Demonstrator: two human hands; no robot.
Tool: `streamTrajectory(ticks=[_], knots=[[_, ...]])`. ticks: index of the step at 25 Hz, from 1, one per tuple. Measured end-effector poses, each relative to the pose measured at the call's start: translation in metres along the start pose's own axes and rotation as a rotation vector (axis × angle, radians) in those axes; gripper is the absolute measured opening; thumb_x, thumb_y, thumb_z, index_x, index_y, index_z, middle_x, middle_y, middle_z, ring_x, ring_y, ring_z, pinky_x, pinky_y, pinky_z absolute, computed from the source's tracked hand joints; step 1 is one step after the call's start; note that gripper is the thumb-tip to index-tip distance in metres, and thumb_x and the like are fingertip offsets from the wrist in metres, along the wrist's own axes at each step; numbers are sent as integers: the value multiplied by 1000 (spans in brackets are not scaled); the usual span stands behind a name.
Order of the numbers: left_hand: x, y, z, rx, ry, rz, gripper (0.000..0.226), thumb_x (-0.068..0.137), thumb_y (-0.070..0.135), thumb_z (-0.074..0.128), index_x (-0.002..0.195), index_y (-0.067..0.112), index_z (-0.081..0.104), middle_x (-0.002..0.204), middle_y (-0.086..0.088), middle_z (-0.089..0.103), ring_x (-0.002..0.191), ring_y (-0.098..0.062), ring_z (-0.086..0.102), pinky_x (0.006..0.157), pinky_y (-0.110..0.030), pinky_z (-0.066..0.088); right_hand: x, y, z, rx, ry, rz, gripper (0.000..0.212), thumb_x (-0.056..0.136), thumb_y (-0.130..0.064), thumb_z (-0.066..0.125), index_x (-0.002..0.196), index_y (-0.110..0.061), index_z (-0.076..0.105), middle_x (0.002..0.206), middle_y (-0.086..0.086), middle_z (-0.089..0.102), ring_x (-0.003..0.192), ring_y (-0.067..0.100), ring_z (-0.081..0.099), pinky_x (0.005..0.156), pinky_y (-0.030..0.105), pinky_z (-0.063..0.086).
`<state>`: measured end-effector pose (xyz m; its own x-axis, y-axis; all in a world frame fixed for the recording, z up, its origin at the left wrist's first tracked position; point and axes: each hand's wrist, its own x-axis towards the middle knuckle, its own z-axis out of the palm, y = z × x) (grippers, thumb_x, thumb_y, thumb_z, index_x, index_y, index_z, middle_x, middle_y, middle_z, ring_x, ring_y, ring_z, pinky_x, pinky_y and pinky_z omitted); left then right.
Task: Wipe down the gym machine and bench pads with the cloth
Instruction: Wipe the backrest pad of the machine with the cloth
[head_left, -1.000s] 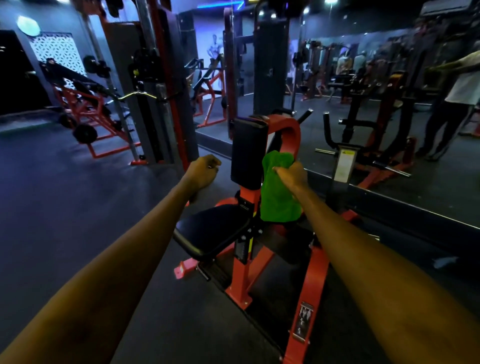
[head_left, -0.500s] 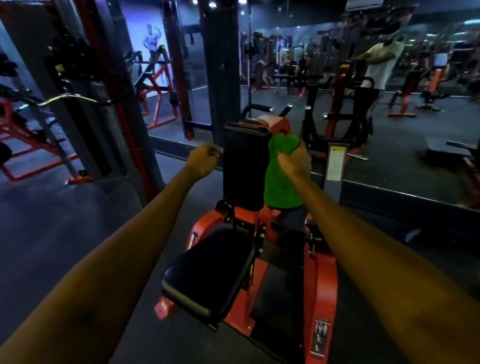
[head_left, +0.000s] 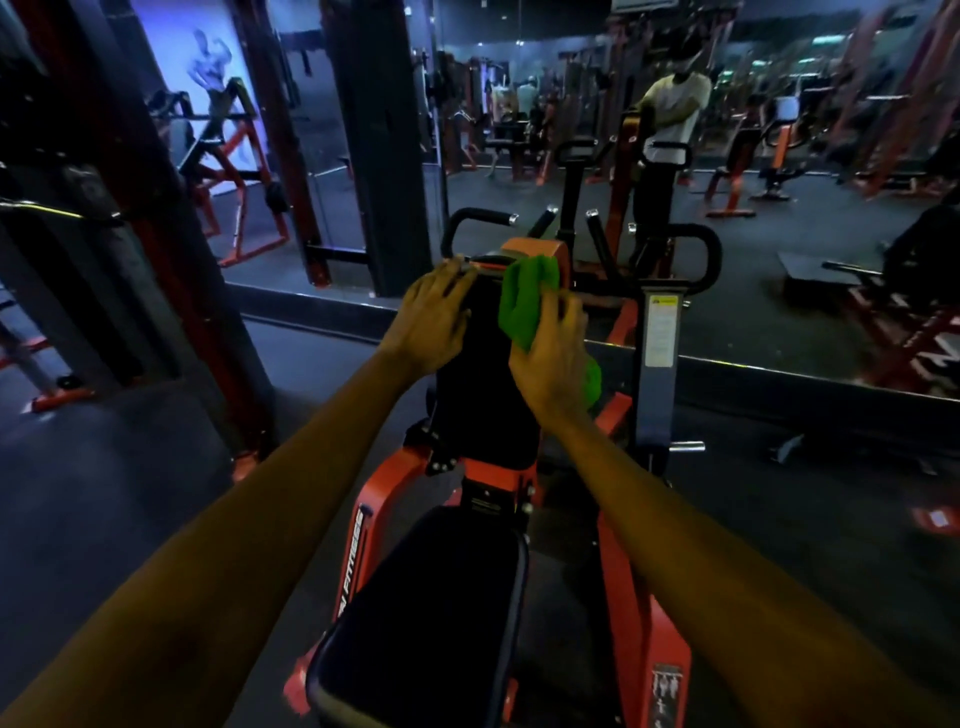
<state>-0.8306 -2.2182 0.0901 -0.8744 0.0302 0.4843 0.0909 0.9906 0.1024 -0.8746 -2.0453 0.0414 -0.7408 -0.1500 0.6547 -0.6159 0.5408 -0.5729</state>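
Observation:
An orange-framed gym machine (head_left: 382, 501) stands in front of me with a black seat pad (head_left: 431, 618) low in the view and an upright black chest pad (head_left: 485, 384) above it. My left hand (head_left: 434, 317) rests with straight fingers on the pad's upper left edge. My right hand (head_left: 550, 353) presses a green cloth (head_left: 527, 296) against the pad's upper right side. Part of the cloth hangs behind my right hand.
Black handles (head_left: 475, 218) rise behind the pad. A grey post with a yellow label (head_left: 660, 332) stands to the right. A dark rack column (head_left: 156, 218) is on the left. A wall mirror (head_left: 779, 208) ahead reflects a person (head_left: 670, 119) and other machines.
I have stepped in line with the machine. My left hand, a fist in the air before, now lies open on the chest pad. The cloth moved from behind the pad onto its top right.

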Motion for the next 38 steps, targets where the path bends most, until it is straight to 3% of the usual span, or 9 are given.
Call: streamTrajectory(ticks=[2,5,11,16,22,26,31,35,38], knots=[[6,-20,7,26,-16,22,62,95,27,38,154,7,35,159,-19,31,147,-39,28,118,-54,23,-11,4,20,-104,-14,-55,75,87,-30,67,152,-10,37,140,19,44,124,40,44,96,56,49],[13,-48,17,6,-2,95,59,98,31,33,153,10,37,156,-17,38,145,-36,34,117,-52,27,-23,10,39,-159,27,-83,77,93,-54,59,155,-16,35,144,13,43,125,33,40,100,49,44],[42,-67,44,-109,110,311,48,103,25,40,147,3,44,147,-20,49,137,-35,43,115,-45,28,-19,27,62,-279,171,-105,63,90,-43,70,147,-23,49,147,8,42,127,37,45,105,55,43],[49,-75,65,-163,257,379,49,102,20,40,146,1,44,146,-21,47,136,-33,38,115,-42,20,12,13,68,-313,164,-36,85,85,-42,60,159,-23,23,167,12,12,154,37,11,124,50,16],[59,-90,76,-135,300,454,52,104,27,38,151,5,38,150,-18,45,139,-33,38,119,-42,17,-43,41,104,69,256,182,75,101,-47,42,161,-19,7,168,11,11,155,25,14,118,56,29],[62,-90,79,-141,322,477,53,104,27,40,152,6,37,150,-17,44,140,-31,36,122,-35,8,4,15,96,-31,377,127,71,105,-46,42,159,-8,15,167,18,12,155,25,12,121,52,27],[63,-89,89,-152,374,452,51,104,27,37,150,5,38,148,-18,44,139,-29,33,120,-39,14,9,29,93,-147,342,-42,64,105,-40,45,157,-10,24,166,19,11,154,35,13,121,55,25],[62,-86,91,-143,385,420,52,104,31,37,150,8,38,146,-19,45,137,-30,33,120,-42,15,-38,56,110,-77,273,7,64,106,-45,38,159,-18,14,166,15,8,154,35,14,115,60,29],[60,-82,91,-86,384,393,53,103,36,36,151,13,38,144,-19,44,137,-32,32,121,-40,10,-17,39,103,-87,305,-13,58,108,-41,34,158,-16,20,165,21,16,153,35,17,117,58,28]])
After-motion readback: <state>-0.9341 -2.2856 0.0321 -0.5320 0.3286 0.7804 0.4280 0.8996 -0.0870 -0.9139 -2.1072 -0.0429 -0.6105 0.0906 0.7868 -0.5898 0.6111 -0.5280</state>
